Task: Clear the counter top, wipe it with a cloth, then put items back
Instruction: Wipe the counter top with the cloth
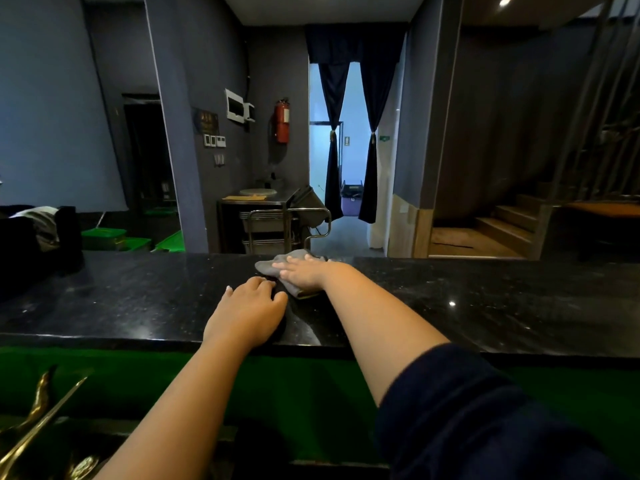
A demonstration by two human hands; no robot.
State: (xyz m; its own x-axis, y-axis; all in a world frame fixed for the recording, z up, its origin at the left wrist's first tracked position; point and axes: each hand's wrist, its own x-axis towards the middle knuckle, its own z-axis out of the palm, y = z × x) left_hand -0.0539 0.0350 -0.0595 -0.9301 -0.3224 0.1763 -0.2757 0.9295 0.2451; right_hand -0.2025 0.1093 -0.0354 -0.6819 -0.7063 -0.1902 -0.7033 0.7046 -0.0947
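Flatly, cloth [291, 268] under right hand [304, 273] (crumpled).

No lettering is legible anywhere. A dark wall plaque [205, 121] carries gold characters too blurred to read, and a small green sign [346, 141] past the curtains shows only a white pictogram.

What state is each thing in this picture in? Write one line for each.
Cloth: flat on the counter, pressed under the right hand.
Right hand: open, palm down on the cloth.
Left hand: fingers curled, resting on the counter.
Counter: dark, glossy, bare near the hands.
Curtains: tied back, doorway open.
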